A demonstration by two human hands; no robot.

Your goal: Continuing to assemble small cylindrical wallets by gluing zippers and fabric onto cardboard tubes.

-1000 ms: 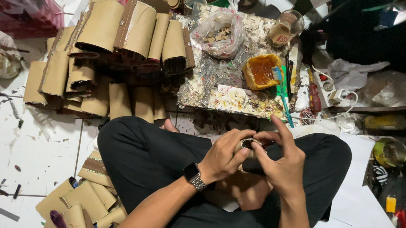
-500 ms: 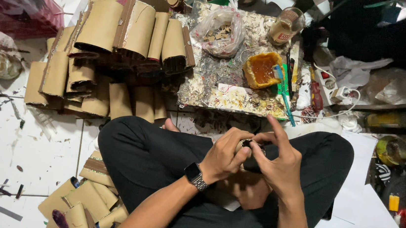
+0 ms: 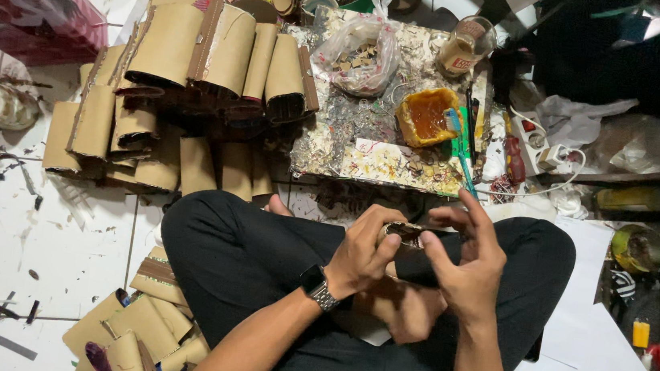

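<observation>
I sit cross-legged on a tiled floor in black trousers. Both hands meet above my lap around a small dark, brownish piece [image 3: 408,233]. My left hand [image 3: 364,252], with a wristwatch on its wrist, grips the piece from the left. My right hand [image 3: 464,259] pinches it from the right, index finger raised. Most of the piece is hidden by my fingers. Just beyond my hands lies a stained work board [image 3: 385,162] with an orange glue tub [image 3: 427,116] and a green-handled tool [image 3: 463,146].
A heap of folded brown cardboard boxes [image 3: 186,91] fills the floor ahead left; more lie by my left knee [image 3: 135,328]. A plastic bag of scraps [image 3: 359,55] and a jar [image 3: 464,45] stand on the board. White paper sheets [image 3: 583,359] lie to the right.
My hands stay together on the small piece. The right index finger has lifted and the fingers have shifted slightly around it.
</observation>
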